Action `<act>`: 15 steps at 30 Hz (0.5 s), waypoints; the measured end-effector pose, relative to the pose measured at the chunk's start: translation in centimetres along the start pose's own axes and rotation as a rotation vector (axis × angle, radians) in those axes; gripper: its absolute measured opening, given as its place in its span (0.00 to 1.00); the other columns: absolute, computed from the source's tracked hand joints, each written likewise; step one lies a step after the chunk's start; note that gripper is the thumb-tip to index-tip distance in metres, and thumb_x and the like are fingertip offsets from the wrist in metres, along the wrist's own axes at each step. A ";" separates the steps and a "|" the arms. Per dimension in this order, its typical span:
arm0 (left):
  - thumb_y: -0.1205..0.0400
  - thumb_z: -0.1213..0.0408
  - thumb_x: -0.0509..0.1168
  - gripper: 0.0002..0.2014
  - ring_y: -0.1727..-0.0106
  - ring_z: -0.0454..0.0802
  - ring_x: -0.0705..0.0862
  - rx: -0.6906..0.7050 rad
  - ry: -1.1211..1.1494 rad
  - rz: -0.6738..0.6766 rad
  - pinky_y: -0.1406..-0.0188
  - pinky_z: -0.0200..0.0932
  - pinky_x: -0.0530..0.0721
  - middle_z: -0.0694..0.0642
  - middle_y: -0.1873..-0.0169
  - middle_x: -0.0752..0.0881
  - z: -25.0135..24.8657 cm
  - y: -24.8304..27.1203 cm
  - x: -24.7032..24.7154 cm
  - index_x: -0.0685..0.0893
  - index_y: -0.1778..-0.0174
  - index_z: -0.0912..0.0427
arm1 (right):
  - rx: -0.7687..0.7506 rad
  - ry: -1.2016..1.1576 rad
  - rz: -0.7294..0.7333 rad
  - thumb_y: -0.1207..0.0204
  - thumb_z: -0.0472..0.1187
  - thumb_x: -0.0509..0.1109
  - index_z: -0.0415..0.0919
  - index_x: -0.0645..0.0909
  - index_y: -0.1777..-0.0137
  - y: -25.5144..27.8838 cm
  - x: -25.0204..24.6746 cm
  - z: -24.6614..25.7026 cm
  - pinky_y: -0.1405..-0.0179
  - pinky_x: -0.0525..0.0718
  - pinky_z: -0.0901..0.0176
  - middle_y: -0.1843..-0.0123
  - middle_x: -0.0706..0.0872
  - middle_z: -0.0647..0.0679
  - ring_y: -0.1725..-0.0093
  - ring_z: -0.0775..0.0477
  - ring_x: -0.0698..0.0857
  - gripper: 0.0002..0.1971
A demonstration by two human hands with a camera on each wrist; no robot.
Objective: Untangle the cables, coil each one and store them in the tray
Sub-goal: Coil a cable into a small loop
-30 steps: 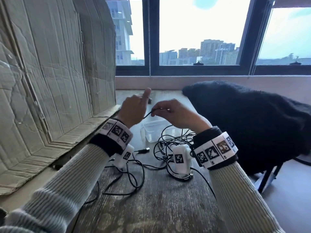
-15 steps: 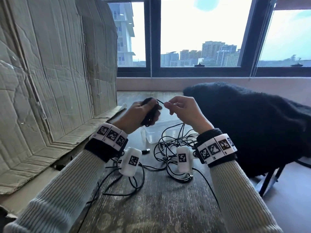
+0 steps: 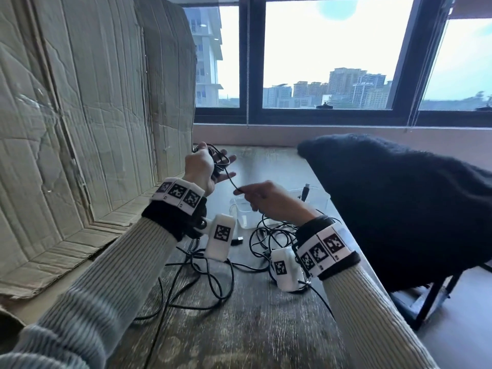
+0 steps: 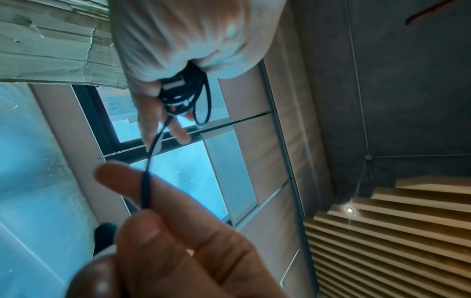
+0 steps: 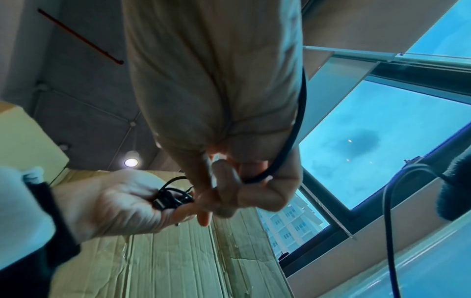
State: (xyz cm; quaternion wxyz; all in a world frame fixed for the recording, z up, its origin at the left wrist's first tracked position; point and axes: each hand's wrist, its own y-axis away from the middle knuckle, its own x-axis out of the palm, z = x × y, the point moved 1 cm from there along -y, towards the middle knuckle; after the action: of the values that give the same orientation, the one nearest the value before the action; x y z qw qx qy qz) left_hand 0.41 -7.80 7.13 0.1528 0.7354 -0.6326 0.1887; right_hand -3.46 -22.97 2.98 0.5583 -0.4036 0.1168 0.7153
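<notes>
Now your left hand (image 3: pixel 203 166) holds a coiled thin black cable (image 3: pixel 217 159) – your right hand (image 3: pixel 269 199) pinches its trailing strand above the clear plastic tray (image 3: pixel 318 202).

Cardboard wall (image 3: pixel 87 134) hems the left, dark fleece (image 3: pixel 399 203) the right; loose cables (image 3: pixel 213 278) litter the tabletop (image 3: pixel 255 334) between.

Daylit windows (image 3: pixel 327 54) overlook towers beyond a worn wooden table (image 3: pixel 253 328), creased cardboard (image 3: pixel 80 129) standing left.
</notes>
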 end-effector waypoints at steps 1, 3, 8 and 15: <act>0.10 0.53 0.48 0.13 0.65 0.51 0.86 -0.002 -0.002 -0.009 0.63 0.58 0.88 0.56 0.63 0.83 0.0 0.1 0.1 0.72 0.45 0.58 | -0.004 0.015 0.057 0.15 0.36 0.61 0.43 0.83 0.33 0.2 0.2 0.4 0.78 0.71 0.78 0.69 0.78 0.58 0.77 0.66 0.75 0.15; 0.11 0.55 0.52 0.11 0.77 0.46 0.79 0.060 -0.106 -0.044 0.78 0.43 0.84 0.54 0.69 0.79 0.5 -0.2 0.1 0.73 0.50 0.58 | -0.034 0.050 0.136 0.16 0.37 0.62 0.44 0.83 0.33 0.6 0.2 1.2 0.79 0.70 0.78 0.70 0.78 0.56 0.80 0.68 0.74 0.15; 0.13 0.56 0.55 0.09 0.75 0.45 0.72 0.546 -0.692 0.083 0.79 0.40 0.72 0.51 0.67 0.77 2.2 -0.5 -0.7 0.75 0.48 0.57 | -0.151 0.167 0.058 0.19 0.39 0.67 0.42 0.89 0.46 1.3 -1.6 2.7 0.71 0.76 0.70 0.69 0.84 0.56 0.74 0.61 0.77 0.09; 0.15 0.42 0.31 0.39 0.78 0.40 0.74 0.470 -1.088 0.530 0.77 0.38 0.72 0.50 0.75 0.82 3.2 2.8 -0.2 0.84 0.62 0.61 | -0.234 0.249 -0.210 0.34 0.46 0.81 0.46 0.91 0.66 2.1 -4.1 2.8 0.71 0.71 0.77 0.75 0.85 0.61 0.74 0.67 0.79 0.05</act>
State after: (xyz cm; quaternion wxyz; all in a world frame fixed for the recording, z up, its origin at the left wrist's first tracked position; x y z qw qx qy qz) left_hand -2.12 -9.51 4.19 -0.4062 0.5587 -0.7216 -0.0459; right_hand -6.40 -24.87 7.11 0.5606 -0.5608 0.0583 0.6065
